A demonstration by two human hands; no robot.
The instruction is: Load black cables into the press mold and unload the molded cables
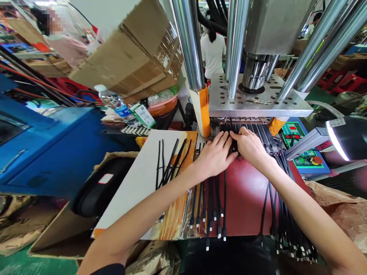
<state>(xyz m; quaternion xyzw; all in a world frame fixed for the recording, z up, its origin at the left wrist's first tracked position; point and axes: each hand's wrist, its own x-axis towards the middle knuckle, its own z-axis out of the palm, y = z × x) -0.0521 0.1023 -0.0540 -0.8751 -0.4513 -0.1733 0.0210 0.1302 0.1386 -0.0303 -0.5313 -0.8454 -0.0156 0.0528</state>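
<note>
"Touching the black slotted block (263, 134), are they; what are both hands doing there?"

"I think they are lining up black USB-style cables (211, 202) in it; the left hand (216, 154) lies palm down with its fingers stretched out, not closed round anything I can see; the right hand (249, 145) is bent, its pointing finger near the left fingertips; I cannot tell if it pinches a cable, because the hand hides that spot."

"Where are the cables?"

"Some run from the block's front edge down over the red table top (246, 198), with their metal plugs (207, 248) at the near side; a thick bunch (286, 229) hangs at the right; more lie on the white board (129, 183) at the left."

"So what does the next move call for?"

"Small, careful pushes, I guess, so each cable sits straight; the steel press plate (243, 110) is up above the block, so both hands should be well out before it comes down."
</note>
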